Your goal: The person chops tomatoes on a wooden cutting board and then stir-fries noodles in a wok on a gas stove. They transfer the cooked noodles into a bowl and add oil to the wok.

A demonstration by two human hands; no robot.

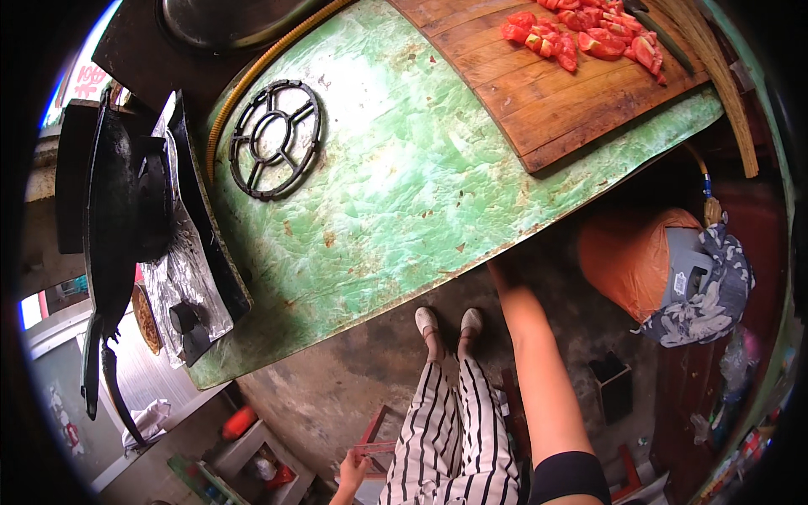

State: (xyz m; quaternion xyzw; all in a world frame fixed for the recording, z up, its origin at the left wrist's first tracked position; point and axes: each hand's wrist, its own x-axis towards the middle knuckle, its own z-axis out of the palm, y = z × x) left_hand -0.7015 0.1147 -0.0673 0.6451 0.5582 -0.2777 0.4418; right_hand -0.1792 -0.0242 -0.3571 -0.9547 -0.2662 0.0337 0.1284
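My left hand (352, 472) is low beside my striped trousers, in front of a red-framed stool (372, 435). Its fingers are curled, and I cannot tell whether they hold anything. My right forearm (549, 366) reaches forward under the front edge of the green-topped table (404, 183), which hides the right hand. On the table lies a round black pot-support ring (275, 140). Cut tomato pieces (596, 35) are heaped on the wooden cutting board (555, 120), beside a dark-bladed knife (669, 44).
A black wok (110, 208) rests at a foil-covered stove (196, 271) on the left. A yellow corrugated hose (243, 82) runs along the table's far side. At right is a cylinder-like container with orange wrapping (625, 259) and patterned cloth (701, 309). A straw brush (726, 88) overhangs the table.
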